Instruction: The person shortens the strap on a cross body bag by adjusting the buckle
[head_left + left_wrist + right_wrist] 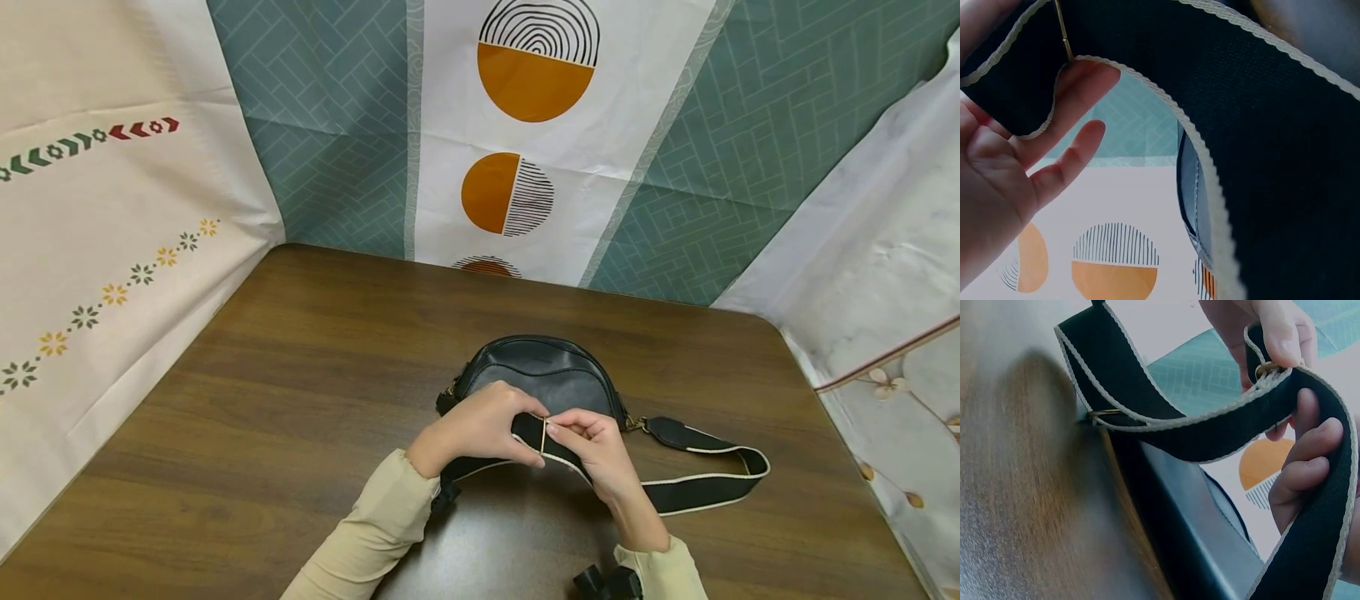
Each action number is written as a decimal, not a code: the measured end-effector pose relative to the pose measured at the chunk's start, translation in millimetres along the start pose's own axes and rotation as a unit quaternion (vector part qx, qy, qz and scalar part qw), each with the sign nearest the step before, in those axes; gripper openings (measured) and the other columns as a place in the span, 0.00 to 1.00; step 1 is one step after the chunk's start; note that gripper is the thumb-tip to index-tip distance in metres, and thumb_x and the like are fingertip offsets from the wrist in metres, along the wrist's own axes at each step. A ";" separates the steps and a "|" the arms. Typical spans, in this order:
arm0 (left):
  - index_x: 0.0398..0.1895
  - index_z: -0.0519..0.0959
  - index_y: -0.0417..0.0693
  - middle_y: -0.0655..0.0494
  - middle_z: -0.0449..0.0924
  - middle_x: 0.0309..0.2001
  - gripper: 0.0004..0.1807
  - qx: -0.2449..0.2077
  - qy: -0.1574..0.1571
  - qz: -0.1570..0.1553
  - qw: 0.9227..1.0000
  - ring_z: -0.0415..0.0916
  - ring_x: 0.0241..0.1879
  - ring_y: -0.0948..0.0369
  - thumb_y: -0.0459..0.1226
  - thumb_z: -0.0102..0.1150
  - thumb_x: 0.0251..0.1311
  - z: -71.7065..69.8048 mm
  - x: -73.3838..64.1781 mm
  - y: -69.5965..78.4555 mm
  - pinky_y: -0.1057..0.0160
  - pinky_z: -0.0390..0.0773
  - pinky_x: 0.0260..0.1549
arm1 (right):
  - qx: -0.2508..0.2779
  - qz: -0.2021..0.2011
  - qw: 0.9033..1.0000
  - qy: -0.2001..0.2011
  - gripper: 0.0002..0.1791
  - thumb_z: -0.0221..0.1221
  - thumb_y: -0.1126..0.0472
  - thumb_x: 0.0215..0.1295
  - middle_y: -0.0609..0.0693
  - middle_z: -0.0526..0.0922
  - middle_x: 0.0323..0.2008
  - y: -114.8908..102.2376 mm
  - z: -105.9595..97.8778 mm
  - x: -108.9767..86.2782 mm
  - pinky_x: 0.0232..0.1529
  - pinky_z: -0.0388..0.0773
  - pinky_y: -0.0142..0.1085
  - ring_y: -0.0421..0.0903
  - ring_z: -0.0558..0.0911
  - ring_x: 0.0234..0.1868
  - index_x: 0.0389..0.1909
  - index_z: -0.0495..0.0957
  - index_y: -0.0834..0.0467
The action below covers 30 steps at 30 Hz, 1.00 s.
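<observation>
A black leather handbag [536,367] with a curved top lies on the table. In front of it, both hands are at the bag's black strap [667,497], which has cream edging. The left hand [483,425] grips the strap across its width, beside a thin gold slider buckle [543,435]. Just right of that buckle, the right hand [600,454] pinches the strap between thumb and fingers. In the right wrist view, the strap [1210,437] is doubled, and it bends through the gold buckle [1267,367]. Part of the strap behind the hands is hidden.
The brown wooden table [300,375] bears the bag. To the right, the strap's loop runs to a gold clasp [636,424] on the bag. A patterned cloth [345,150] hangs behind the table, with pale cloths at both sides.
</observation>
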<state>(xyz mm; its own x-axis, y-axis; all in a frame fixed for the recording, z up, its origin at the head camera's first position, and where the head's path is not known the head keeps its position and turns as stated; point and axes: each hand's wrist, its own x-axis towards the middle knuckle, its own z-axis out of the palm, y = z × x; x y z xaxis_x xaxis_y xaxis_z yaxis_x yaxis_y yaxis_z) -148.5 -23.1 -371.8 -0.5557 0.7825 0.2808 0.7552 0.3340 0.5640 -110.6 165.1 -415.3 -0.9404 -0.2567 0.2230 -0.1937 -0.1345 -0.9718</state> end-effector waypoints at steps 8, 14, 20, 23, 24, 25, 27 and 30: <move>0.42 0.80 0.43 0.56 0.80 0.39 0.25 0.031 0.001 -0.008 0.999 0.75 0.40 0.66 0.47 0.69 0.40 -1.0 -1.3 -0.6 0.72 0.70 0.40 | -0.007 0.015 1.000 0.006 0.16 0.53 0.74 0.59 0.43 0.81 0.26 -2.9 2.6 0.1 0.29 0.74 0.27 0.37 0.78 0.27 0.28 0.81 0.50; 0.43 0.80 0.44 0.56 0.80 0.41 0.24 0.040 -0.009 -0.017 0.999 0.74 0.41 0.65 0.47 0.68 0.41 -2.9 -2.2 -2.0 0.71 0.70 0.41 | -0.032 0.062 0.998 -0.006 0.10 0.52 0.70 0.61 0.46 0.82 0.25 -6.3 -4.7 -1.8 0.25 0.75 0.29 0.39 0.79 0.24 0.30 0.81 0.57; 0.42 0.80 0.44 0.57 0.80 0.40 0.24 0.043 0.002 -0.023 0.999 0.75 0.40 0.65 0.47 0.68 0.41 -5.7 -4.6 -3.8 0.71 0.70 0.39 | -0.054 0.059 0.996 -0.027 0.09 0.51 0.71 0.61 0.46 0.82 0.26 -7.8 -18.1 -5.3 0.24 0.75 0.28 0.38 0.78 0.24 0.31 0.80 0.62; 0.41 0.80 0.45 0.58 0.80 0.39 0.24 0.043 0.006 -0.027 0.999 0.74 0.38 0.66 0.48 0.68 0.40 -6.5 -5.3 -4.2 0.71 0.70 0.37 | -0.050 0.043 0.997 -0.038 0.11 0.51 0.73 0.60 0.46 0.82 0.27 -7.3 -22.5 -6.4 0.26 0.75 0.28 0.37 0.78 0.25 0.32 0.81 0.59; 0.41 0.81 0.45 0.58 0.80 0.39 0.24 0.043 0.007 -0.027 0.999 0.74 0.38 0.66 0.48 0.68 0.40 -6.5 -5.3 -4.2 0.72 0.70 0.37 | -0.049 0.036 0.997 -0.042 0.10 0.52 0.73 0.59 0.46 0.82 0.27 -7.1 -23.3 -6.6 0.26 0.75 0.28 0.37 0.78 0.26 0.32 0.81 0.60; 0.41 0.81 0.45 0.59 0.80 0.39 0.24 0.043 0.007 -0.027 0.999 0.74 0.38 0.66 0.48 0.69 0.40 -6.3 -5.3 -4.4 0.72 0.70 0.37 | -0.048 0.030 0.997 -0.046 0.10 0.52 0.74 0.59 0.46 0.82 0.27 -6.9 -23.8 -6.7 0.27 0.75 0.28 0.37 0.78 0.26 0.32 0.80 0.61; 0.40 0.81 0.46 0.59 0.80 0.38 0.24 0.044 0.006 -0.026 0.999 0.74 0.38 0.66 0.49 0.69 0.39 -5.3 -5.3 -5.1 0.72 0.70 0.37 | -0.045 0.018 0.998 -0.051 0.08 0.53 0.75 0.58 0.46 0.82 0.27 -6.3 -23.9 -6.9 0.27 0.75 0.28 0.37 0.78 0.26 0.33 0.80 0.64; 0.41 0.81 0.46 0.59 0.80 0.39 0.24 0.049 0.002 -0.026 0.998 0.74 0.38 0.66 0.49 0.69 0.39 -4.4 -5.8 -5.8 0.71 0.70 0.38 | -0.038 0.002 0.998 -0.050 0.09 0.53 0.76 0.57 0.46 0.82 0.26 -5.9 -21.9 -6.6 0.26 0.75 0.29 0.38 0.78 0.26 0.33 0.80 0.64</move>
<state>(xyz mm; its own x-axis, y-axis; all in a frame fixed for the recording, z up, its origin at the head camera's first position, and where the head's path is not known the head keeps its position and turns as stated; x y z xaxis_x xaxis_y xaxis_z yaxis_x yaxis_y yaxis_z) -151.1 -31.9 -373.3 -0.5968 0.7602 0.2569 0.7552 0.4239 0.5000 -109.4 188.6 -412.8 -0.9091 -0.3528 0.2216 -0.2137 -0.0616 -0.9750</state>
